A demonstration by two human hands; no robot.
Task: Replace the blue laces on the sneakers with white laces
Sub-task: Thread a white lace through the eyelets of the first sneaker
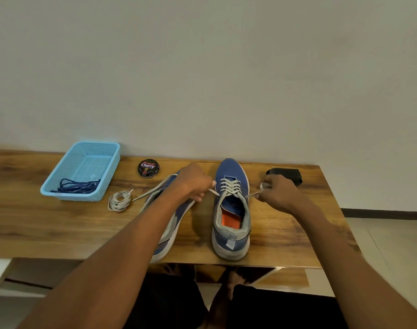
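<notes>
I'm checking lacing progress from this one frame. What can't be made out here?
Head view only:
- Left shoe: its eyelets are hidden by the left forearm.
- Right hand: curled fingers hide how much white lace end it holds.
- Black object: partly behind that hand, unidentifiable.
- Tin: small print too small.

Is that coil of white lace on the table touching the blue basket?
Apart. The head view shows bare wood between the coiled white lace and the blue basket.

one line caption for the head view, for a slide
Both hands pull white lace ends on the right sneaker; blue laces lie in the basket.
</notes>
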